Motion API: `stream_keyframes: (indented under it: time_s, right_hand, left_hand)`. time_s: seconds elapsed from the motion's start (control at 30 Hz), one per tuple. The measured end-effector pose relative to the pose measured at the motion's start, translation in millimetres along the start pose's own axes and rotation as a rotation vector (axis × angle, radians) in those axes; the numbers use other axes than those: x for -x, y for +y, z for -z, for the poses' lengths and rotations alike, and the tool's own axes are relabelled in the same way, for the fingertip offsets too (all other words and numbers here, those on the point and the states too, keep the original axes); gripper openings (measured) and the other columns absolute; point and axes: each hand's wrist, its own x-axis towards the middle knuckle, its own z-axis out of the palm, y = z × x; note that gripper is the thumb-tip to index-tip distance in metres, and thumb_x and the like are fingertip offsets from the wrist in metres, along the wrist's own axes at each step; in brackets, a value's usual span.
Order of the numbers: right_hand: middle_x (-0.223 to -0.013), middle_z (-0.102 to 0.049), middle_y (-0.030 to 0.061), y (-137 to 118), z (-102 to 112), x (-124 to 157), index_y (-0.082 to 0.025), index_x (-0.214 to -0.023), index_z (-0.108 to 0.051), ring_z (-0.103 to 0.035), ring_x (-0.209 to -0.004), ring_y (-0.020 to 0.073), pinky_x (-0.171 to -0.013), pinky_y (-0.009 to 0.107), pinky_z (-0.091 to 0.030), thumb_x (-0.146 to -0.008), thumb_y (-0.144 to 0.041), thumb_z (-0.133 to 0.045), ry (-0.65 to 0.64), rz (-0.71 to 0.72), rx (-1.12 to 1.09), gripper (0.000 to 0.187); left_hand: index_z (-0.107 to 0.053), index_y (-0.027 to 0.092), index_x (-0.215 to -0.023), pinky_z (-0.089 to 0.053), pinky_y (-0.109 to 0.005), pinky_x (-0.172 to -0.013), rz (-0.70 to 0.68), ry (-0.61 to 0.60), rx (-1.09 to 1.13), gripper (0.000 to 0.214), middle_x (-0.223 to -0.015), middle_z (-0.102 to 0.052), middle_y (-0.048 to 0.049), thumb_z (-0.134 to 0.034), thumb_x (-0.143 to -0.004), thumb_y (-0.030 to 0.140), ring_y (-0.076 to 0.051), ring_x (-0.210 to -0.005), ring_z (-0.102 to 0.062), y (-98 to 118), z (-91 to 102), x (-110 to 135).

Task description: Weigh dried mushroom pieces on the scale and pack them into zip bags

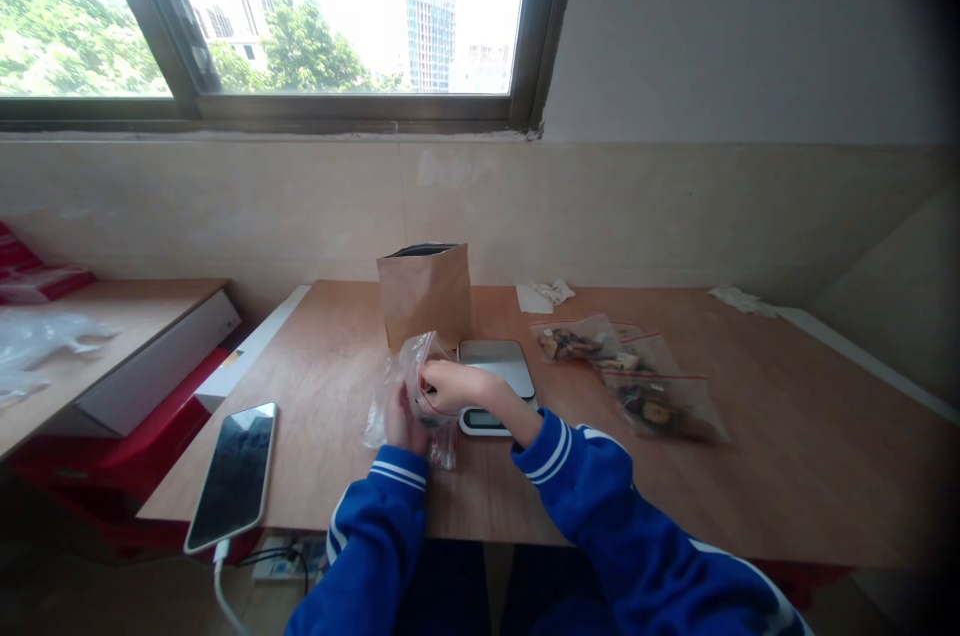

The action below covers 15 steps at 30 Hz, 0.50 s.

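Observation:
A clear zip bag with a red seal line is held up in front of the brown paper bag. My left hand grips this zip bag from its left side. At the bag's mouth is my right hand, its fingers curled and partly inside; what they hold, if anything, is hidden. Just right of the hands sits a kitchen scale with a silver plate, its display partly behind my right wrist. More clear plastic bags lie under and beside my left hand.
Several filled zip bags with dark, dried pieces lie right of the scale. Crumpled tissue is at the back edge. A phone with a white cable rests at the table's left edge, a second table beyond.

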Motion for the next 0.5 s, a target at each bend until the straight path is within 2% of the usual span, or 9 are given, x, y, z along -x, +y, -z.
stream_keyframes:
  time_s: [0.17,0.3,0.4,0.5]
  right_hand:
    - [-0.096,-0.069,0.0145,6.6,-9.5,-6.5,-0.007,-0.089,-0.069,-0.058,-0.074,0.0181,-0.057,0.024,-0.039,-0.075,-0.019,-0.057,0.011,0.089,0.008,0.022]
    - [-0.088,-0.069,0.0105,9.5,-11.4,-7.9,-0.009,-0.083,-0.068,-0.056,-0.068,0.0155,-0.055,0.023,-0.037,-0.074,-0.016,-0.056,0.012,0.083,-0.034,0.017]
    - [-0.086,-0.069,0.0081,12.7,-6.0,-3.8,-0.011,-0.081,-0.066,-0.057,-0.069,0.0145,-0.056,0.021,-0.038,-0.073,-0.017,-0.058,0.068,0.039,-0.162,0.013]
    - [-0.092,-0.068,0.0068,19.1,-2.2,-1.1,-0.013,-0.090,-0.063,-0.059,-0.075,0.0149,-0.061,0.020,-0.041,-0.072,-0.020,-0.061,0.149,0.021,-0.335,0.019]
  left_hand:
    - [-0.069,0.010,-0.092,-0.049,-0.034,-0.091,0.052,0.021,-0.040,0.027,-0.090,-0.071,-0.0113,-0.051,-0.083,0.028,-0.028,-0.108,-0.060,-1.1,2.0,-1.1]
    - [-0.068,0.011,-0.097,-0.050,-0.035,-0.089,0.054,0.031,-0.034,0.028,-0.093,-0.071,-0.0104,-0.050,-0.083,0.028,-0.027,-0.106,-0.061,-0.9,2.4,-1.0]
    - [-0.067,0.012,-0.102,-0.050,-0.033,-0.087,0.030,0.018,-0.010,0.030,-0.094,-0.071,-0.0095,-0.048,-0.085,0.028,-0.025,-0.104,-0.062,-0.2,2.1,-0.7]
    - [-0.066,0.011,-0.102,-0.052,-0.033,-0.081,0.069,0.006,-0.021,0.032,-0.089,-0.071,-0.0102,-0.047,-0.086,0.030,-0.025,-0.094,-0.065,0.3,3.7,-0.8]
